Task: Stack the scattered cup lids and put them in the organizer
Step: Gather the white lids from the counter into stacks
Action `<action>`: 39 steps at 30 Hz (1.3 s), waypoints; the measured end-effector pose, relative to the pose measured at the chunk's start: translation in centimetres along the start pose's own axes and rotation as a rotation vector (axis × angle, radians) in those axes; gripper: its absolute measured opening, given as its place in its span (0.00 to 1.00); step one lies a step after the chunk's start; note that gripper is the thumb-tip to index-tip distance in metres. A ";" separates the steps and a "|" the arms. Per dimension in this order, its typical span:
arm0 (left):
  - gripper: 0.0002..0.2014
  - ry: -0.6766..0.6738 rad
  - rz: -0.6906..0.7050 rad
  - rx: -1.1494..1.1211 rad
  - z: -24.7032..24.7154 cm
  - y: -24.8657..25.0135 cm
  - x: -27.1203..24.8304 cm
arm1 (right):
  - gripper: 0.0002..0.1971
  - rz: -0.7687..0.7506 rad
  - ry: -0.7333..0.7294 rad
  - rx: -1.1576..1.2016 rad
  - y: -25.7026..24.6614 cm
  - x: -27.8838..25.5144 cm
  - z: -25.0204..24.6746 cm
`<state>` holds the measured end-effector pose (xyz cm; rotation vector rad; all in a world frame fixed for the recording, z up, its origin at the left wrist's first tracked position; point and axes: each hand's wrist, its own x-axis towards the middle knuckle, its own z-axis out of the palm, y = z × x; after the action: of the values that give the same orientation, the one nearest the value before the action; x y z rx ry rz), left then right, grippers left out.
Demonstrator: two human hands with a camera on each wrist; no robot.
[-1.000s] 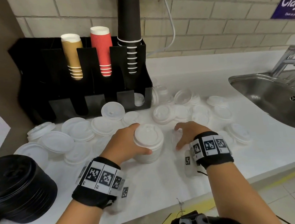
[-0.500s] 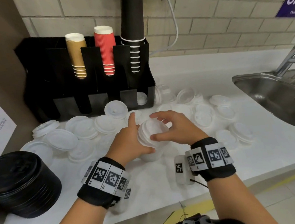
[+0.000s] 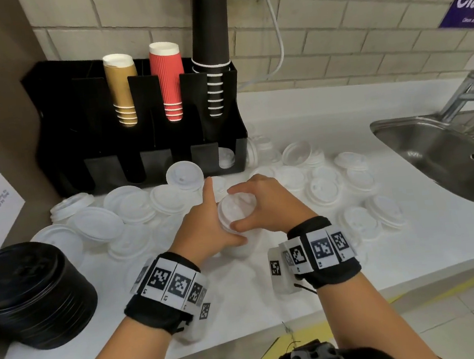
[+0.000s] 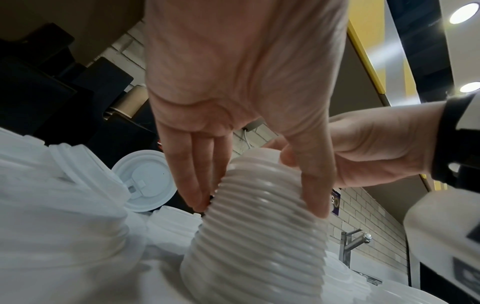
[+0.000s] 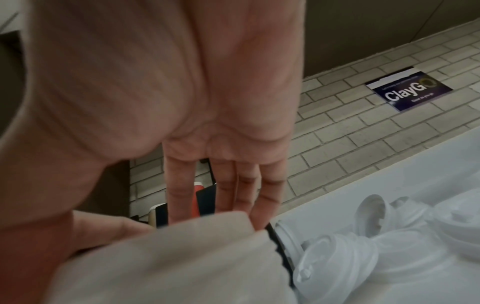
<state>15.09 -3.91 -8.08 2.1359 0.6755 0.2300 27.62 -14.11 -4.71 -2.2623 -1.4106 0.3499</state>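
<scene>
Lid stack (image 3: 236, 224): a tall column of nested white cup lids standing on the counter (image 3: 346, 273), near its front edge, between the two hands. In the left wrist view (image 4: 257, 232) the column leans slightly and its ribbed rims show one above another.
Left hand (image 3: 206, 228): grasps the stack from the left side. Fingers (image 4: 200, 185) lie along one flank, the thumb on the opposite flank. In the head view the index finger points up and away from the stack.
Right hand (image 3: 268, 205): set over the top of the stack, fingers curled round the uppermost lid, thumb at the near rim. The right wrist view (image 5: 226, 133) is blurred at the contact point.
Loose lids (image 3: 325, 189): white lids lie scattered over the counter to the left, behind and to the right of the stack.
Organizer (image 3: 140, 131): black, at the back of the counter against the brick wall. Upper slots hold tan, red and black paper cups. One white lid shows in the lower right slot.
Black lids (image 3: 29, 294): a separate stack at the left front of the counter.
Sink (image 3: 448, 159): steel, at the right, well apart from the stack.
</scene>
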 end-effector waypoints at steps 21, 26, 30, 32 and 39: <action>0.36 0.001 0.024 0.092 -0.6 0.0 0.3 | 0.31 0.737 -0.048 -0.017 9.8 -8.7 -6.2; 0.35 -0.001 0.029 0.075 -0.5 -0.1 0.6 | 0.38 0.700 -0.079 -0.074 9.2 -9.4 -4.1; 0.34 0.002 0.031 0.060 -0.5 -0.2 0.6 | 0.34 0.652 -0.035 -0.069 8.9 -8.8 -4.4; 0.35 0.001 0.034 0.059 -0.4 -0.3 0.6 | 0.34 0.622 -0.024 -0.063 8.4 -8.2 -4.8; 0.34 0.000 0.040 0.069 -0.4 -0.3 0.6 | 0.38 0.630 -0.052 -0.117 6.6 -7.1 -5.2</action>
<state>15.36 -3.15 -8.12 2.2169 0.6499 0.2319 31.96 -24.18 -3.65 -2.7745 -0.7164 0.5311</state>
